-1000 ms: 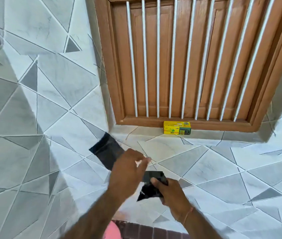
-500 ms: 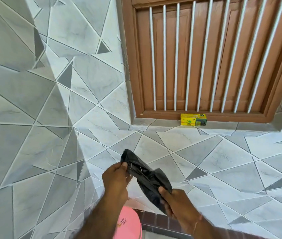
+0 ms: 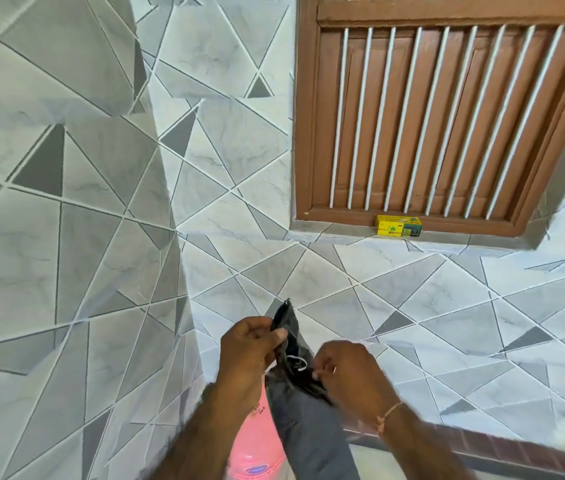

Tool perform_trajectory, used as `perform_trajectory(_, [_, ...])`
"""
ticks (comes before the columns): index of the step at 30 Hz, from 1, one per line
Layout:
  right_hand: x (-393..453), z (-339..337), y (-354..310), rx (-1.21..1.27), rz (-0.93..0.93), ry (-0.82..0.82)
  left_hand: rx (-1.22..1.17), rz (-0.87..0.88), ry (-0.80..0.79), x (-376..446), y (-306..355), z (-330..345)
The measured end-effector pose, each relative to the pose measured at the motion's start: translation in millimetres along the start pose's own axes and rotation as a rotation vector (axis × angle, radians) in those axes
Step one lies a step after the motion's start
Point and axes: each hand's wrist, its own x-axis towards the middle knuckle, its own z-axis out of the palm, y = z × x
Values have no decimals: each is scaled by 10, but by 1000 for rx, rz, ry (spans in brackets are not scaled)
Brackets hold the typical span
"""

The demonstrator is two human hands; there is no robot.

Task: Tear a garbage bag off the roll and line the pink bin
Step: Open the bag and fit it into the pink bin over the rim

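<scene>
A black garbage bag point(image 3: 308, 417) hangs between my hands, its lower part draped down toward the bottom edge. My left hand point(image 3: 250, 351) pinches the bag's top corner. My right hand point(image 3: 347, 372) grips the bag's upper edge just to the right, near a thin white drawstring. The pink bin point(image 3: 257, 441) stands below my hands at the bottom centre, partly hidden by my left forearm and the bag. The yellow garbage bag box point(image 3: 399, 226) rests on the window sill.
Grey triangle-patterned tiles cover the walls, with a corner at the left. A brown wooden window point(image 3: 447, 112) with white bars sits upper right. A dark brick ledge point(image 3: 482, 445) runs along the bottom right.
The view tilted down and the bin came further into sight. The crumpled bag has unfolded and now hangs lower, and my hands have shifted to its upper edge.
</scene>
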Motion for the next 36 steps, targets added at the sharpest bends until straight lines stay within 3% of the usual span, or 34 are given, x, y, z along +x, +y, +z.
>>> perform_trajectory(3, [-240, 100, -63, -216, -59, -361, -60, 28, -3, -106, 66, -85])
perform_trajectory(4, [-274, 102, -75, -278, -53, -364, -64, 39, -11, -126, 85, -91])
perform_trajectory(6, [-264, 21, -116, -327, -11, -172, -37, 66, -31, -175, 119, -91])
perform_trajectory(7, [-234, -33, -159, -261, -12, -38, -13, 78, -42, -207, 133, -88])
perform_trajectory(9, [-174, -183, -273, 133, 20, 141, 57, 117, -75, -260, 136, -47])
perform_trajectory(12, [-119, -292, -401, 757, 196, -48, 174, 200, -150, -359, 116, 54])
perform_trajectory(14, [-104, -290, -387, 893, 216, -100, 226, 235, -188, -404, 96, 116])
perform_trajectory(18, [-52, -288, -216, 1039, 266, -55, 185, 196, -175, -400, 66, 142])
perform_trajectory(21, [-17, -310, -54, 1078, 263, 25, 97, 146, -119, -352, 53, 94])
perform_trajectory(25, [-16, -382, 232, 923, 252, 180, 52, 128, 53, -268, 81, -38])
perform_trajectory(30, [-24, -456, 522, 841, 287, 327, 126, 161, 148, -222, 124, -176])
perform_trajectory(36, [-70, -200, 22, 806, 202, -41, 272, 235, 79, -361, 60, 172])
